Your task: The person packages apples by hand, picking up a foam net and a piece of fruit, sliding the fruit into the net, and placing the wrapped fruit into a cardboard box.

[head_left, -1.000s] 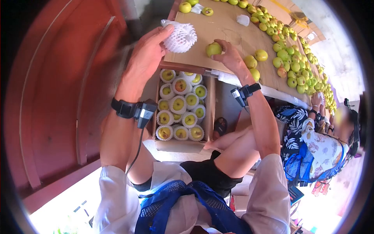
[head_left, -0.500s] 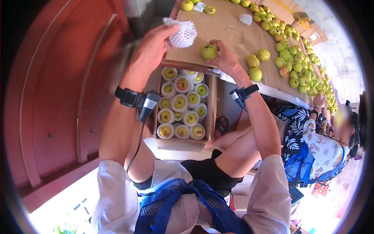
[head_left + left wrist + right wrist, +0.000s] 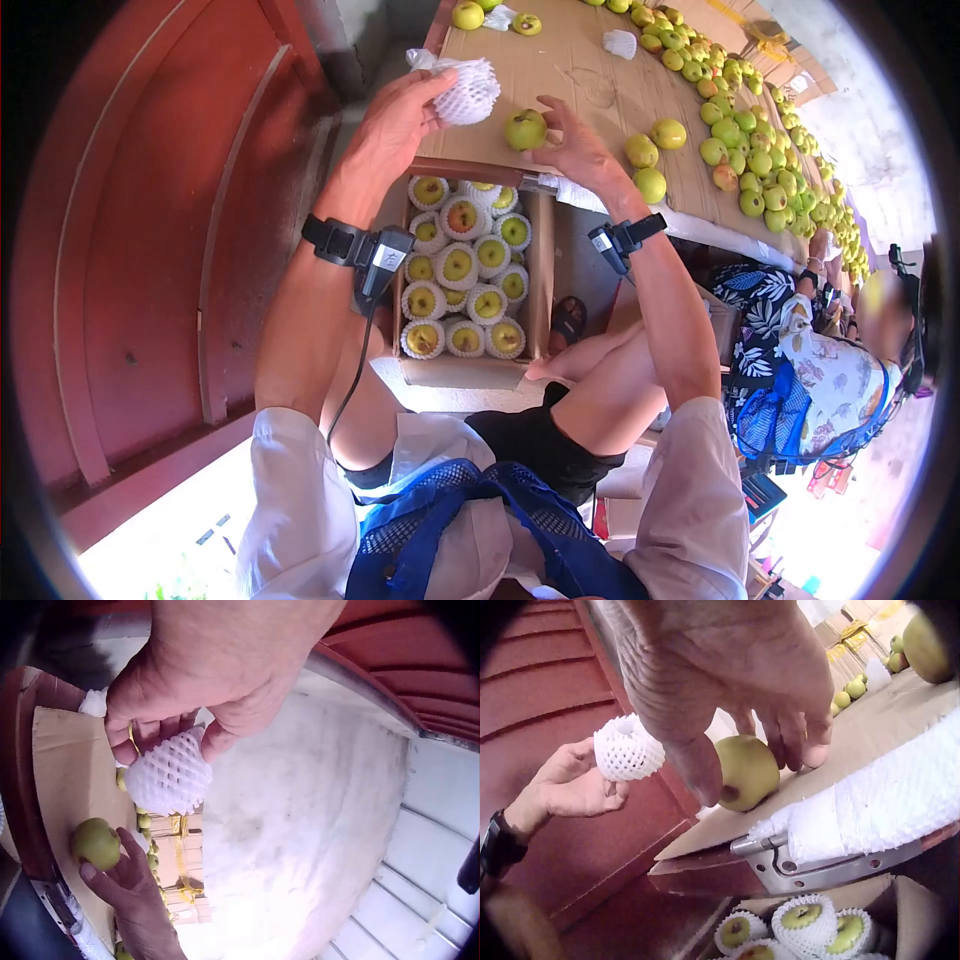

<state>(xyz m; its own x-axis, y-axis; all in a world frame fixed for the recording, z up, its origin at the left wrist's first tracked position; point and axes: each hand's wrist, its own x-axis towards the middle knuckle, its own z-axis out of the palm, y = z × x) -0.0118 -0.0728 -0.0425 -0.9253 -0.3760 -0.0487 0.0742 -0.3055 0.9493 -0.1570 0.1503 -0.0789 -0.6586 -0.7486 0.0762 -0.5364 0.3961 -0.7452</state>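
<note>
My left hand (image 3: 385, 125) pinches a white foam net (image 3: 468, 92) between thumb and fingers, above the cardboard-covered tabletop's left edge. In the left wrist view, the net (image 3: 171, 774) hangs from the fingertips. My right hand (image 3: 585, 155) has its thumb and fingers around a green apple (image 3: 525, 130), just right of the net and apart from it. A brown spot marks this apple (image 3: 748, 772) in the right wrist view, with the thumb at its left and fingers behind on the right. Whether the apple touches the cardboard, I cannot tell.
Below the table edge, a cardboard box (image 3: 542, 270) holds several apples in foam nets. Three loose apples (image 3: 641, 151) lie right of my right hand, a long pile of apples (image 3: 765, 160) beyond. A red panel (image 3: 150, 240) stands left; another person (image 3: 825, 370) is at right.
My right hand has brought the apple a little left, closer to the net. The net in my left hand has turned, so its opening shows less.
</note>
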